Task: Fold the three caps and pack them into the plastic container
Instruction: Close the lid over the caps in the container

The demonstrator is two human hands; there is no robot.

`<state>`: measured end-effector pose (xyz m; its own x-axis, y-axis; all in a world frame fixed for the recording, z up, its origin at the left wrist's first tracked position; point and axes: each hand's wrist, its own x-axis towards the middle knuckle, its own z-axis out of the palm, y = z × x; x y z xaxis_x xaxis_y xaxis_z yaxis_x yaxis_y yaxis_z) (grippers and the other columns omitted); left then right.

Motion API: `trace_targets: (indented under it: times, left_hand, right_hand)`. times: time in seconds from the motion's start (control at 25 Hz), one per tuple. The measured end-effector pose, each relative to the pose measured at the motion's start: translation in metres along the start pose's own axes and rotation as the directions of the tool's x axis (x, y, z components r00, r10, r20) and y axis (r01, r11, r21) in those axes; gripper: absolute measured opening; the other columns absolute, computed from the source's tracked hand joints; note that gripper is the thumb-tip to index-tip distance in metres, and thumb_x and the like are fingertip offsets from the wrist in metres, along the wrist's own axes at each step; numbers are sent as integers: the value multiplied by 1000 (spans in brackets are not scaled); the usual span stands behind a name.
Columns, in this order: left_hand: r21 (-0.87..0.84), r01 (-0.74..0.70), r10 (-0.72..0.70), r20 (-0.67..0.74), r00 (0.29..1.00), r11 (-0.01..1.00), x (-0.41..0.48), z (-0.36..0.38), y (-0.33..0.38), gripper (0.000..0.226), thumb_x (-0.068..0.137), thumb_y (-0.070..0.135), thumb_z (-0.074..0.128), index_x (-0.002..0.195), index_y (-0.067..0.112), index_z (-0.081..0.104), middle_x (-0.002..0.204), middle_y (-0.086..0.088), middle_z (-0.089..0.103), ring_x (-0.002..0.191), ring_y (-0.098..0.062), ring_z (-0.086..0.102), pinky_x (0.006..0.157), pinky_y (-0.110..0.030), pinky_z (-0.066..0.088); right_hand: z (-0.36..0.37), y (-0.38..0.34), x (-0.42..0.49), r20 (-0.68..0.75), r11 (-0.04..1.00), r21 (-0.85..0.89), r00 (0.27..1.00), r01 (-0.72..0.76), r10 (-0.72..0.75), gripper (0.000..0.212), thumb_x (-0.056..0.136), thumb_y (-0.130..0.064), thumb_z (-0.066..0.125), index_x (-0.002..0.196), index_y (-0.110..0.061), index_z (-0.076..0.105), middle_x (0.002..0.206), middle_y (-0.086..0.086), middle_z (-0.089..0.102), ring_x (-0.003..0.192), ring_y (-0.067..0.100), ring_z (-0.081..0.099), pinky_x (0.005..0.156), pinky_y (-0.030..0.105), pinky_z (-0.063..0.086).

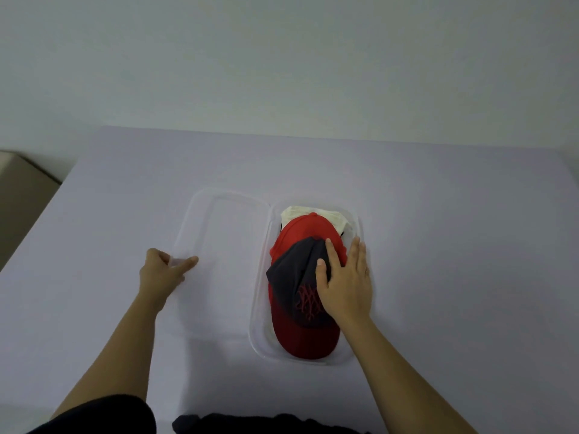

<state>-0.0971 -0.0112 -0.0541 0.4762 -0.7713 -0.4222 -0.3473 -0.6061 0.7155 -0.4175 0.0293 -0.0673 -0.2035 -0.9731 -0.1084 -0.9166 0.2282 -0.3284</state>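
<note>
Pale lavender desk [438, 245] carries everything: the left grip [163, 270] pinches the near corner of the clear lid [225, 245], while the right grip [344, 286], fingers [333, 255] flat, presses the soft dark cap [291, 277] onto the red cap [307, 336] inside the rounded plastic container [260, 324], a white cap [300, 211] crumpled at its far end. Closing well likely means pinning the springy fabric below the rim while the lid comes over.

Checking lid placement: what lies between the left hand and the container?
The clear lid, flat on the table, gripped by the left hand; head view.
</note>
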Motion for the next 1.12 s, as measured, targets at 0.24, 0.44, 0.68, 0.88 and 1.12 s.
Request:
trace_targets:
  times: [0.24,0.44,0.68,0.88,1.12]
  left_hand:
    - [-94,-291,280,-114,953,952,-32,-67,83,73,81,18,72,143,32,34,84,-3,57,65,-19,55,63,-26,50]
    - [-440,-202,240,33,970,875,-83,-40,121,68,83,11,67,142,28,37,85,-4,55,52,-10,49,49,-18,47]
    - [-280,-50,149,345,927,959,-120,66,84,54,86,22,64,136,24,42,110,-10,61,75,-20,64,66,-29,56]
    - [89,-352,324,231,917,932,-117,95,58,58,92,40,49,140,11,33,145,-7,37,129,-23,42,101,-31,36]
    - [231,-477,392,331,858,848,-100,110,50,53,101,32,28,150,23,9,159,-3,13,145,-22,18,115,-40,21]
  right_hand:
    - [-26,-2,-1,-94,916,400,995,-4,46,72,85,-62,13,147,-27,18,159,6,7,146,20,3,117,43,2]
    - [-81,-33,-11,170,377,912,985,-161,8,55,90,-60,29,140,-36,28,140,-14,38,130,7,36,111,32,27]
    - [-84,-2,-15,236,459,841,958,-287,166,77,82,-56,50,147,-31,16,152,-8,28,137,16,34,113,41,30]
    - [-43,13,-28,202,644,718,965,-264,170,63,96,-29,46,149,-21,11,157,-5,13,143,11,15,112,22,13]
    - [-32,10,-13,196,678,683,962,-272,189,62,97,-31,42,149,-20,10,157,-4,14,144,18,15,117,32,15]
